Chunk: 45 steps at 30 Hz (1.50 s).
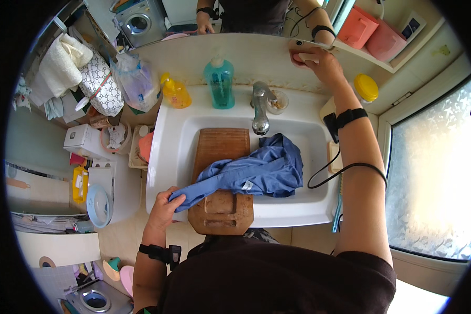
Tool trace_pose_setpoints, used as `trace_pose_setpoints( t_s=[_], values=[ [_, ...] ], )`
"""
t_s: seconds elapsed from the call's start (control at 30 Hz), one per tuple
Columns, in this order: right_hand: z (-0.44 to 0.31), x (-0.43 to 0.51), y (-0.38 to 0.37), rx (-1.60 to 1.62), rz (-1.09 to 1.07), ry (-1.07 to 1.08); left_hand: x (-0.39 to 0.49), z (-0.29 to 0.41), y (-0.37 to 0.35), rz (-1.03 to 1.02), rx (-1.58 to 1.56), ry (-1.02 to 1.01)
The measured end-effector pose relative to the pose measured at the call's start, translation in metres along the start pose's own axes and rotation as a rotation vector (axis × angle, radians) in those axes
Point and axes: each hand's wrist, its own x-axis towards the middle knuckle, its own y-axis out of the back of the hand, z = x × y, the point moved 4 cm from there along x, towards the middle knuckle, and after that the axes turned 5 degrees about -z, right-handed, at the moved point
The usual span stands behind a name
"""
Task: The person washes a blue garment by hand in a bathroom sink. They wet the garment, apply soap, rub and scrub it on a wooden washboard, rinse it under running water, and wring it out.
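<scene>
A blue cloth garment (pixel 255 168) lies bunched across the white sink (pixel 168 133), with a small white label showing. One narrow end of it is pinched by my left hand (pixel 165 208) at the sink's front left. Beneath the garment, a wooden washboard (pixel 223 143) leans from the basin over the front rim. My right hand (pixel 327 66) reaches to the wall at the back right, its fingers on a pale bar of soap (pixel 309 57) at a pink soap dish (pixel 295 61). The hand partly hides both soap and dish.
A chrome faucet (pixel 261 110) overhangs the basin. Behind it stand a teal bottle (pixel 219 84), a yellow pump bottle (pixel 176 94) and a small glass dish (pixel 278 103). At the right rim are a scrubbing brush (pixel 334 157) and a yellow-lidded container (pixel 366 87). A black cable (pixel 351 167) loops around my right forearm.
</scene>
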Motion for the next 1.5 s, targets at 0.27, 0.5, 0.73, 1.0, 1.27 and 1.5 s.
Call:
trace_pose_setpoints(
  t_s=[0.27, 0.5, 0.73, 1.0, 1.27, 1.5],
  values=[
    [0.016, 0.023, -0.015, -0.106, -0.062, 0.283, 0.005, 0.005, -0.008, 0.142, -0.108, -0.108],
    [-0.001, 0.018, -0.004, -0.008, -0.11, 0.19, 0.012, 0.013, -0.011, 0.183, -0.076, -0.125],
    [-0.002, 0.027, -0.011, -0.288, -0.008, 0.051, 0.016, 0.017, -0.01, 0.285, 0.015, -0.125],
    [-0.007, -0.038, -0.007, -0.401, 0.354, 0.063, 0.022, 0.013, 0.0, 0.109, -0.008, -0.129],
    [-0.12, -0.195, -0.05, 1.257, -0.113, -0.321, 0.029, 0.02, 0.008, -0.057, 0.085, -0.317],
    [-0.349, -0.256, -0.159, 0.748, -0.243, -0.12, 0.036, -0.018, 0.026, -0.11, -0.443, -0.029]
  ],
)
